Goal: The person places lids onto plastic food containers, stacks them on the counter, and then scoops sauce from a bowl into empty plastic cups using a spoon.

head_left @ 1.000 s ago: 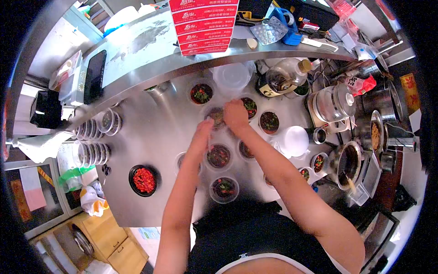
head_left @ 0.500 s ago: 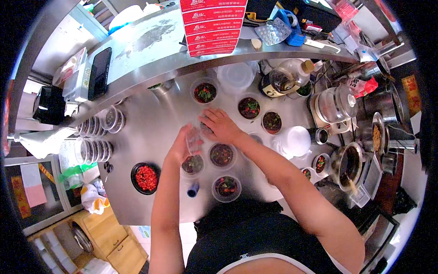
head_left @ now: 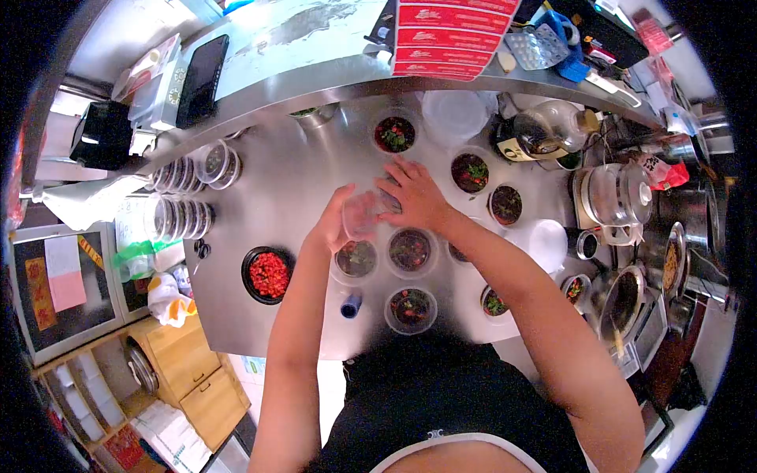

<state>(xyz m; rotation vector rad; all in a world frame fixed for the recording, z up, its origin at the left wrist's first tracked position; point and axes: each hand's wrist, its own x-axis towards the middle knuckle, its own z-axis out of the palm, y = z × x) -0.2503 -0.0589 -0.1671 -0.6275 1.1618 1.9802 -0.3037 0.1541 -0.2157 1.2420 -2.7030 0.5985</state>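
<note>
My left hand (head_left: 337, 218) is closed round a clear plastic cup (head_left: 360, 216), which is blurred by motion. Touching or close beside the cup, my right hand (head_left: 415, 195) has its fingers spread over a small dark-filled container (head_left: 387, 197), mostly hidden beneath them; whether it grips this is unclear. Just below the hands stand two tubs with dark contents, the left one (head_left: 356, 258) and the middle one (head_left: 409, 249). A further tub (head_left: 411, 308) sits nearer my body. Above the right hand is a tub with red and green pieces (head_left: 394, 135).
A black bowl of chopped red pepper (head_left: 268, 274) is at the left, near a blue cylinder (head_left: 351, 305). Stacked filled tubs (head_left: 180, 218) line the left side. A bottle (head_left: 544, 130), glass kettle (head_left: 627, 193) and white lids (head_left: 544, 245) are on the right. A raised shelf (head_left: 315, 91) crosses behind.
The view has shifted, so the table items appear farther right and higher. Both hands remain close together over the tubs, and the right hand's fingers look more spread.
</note>
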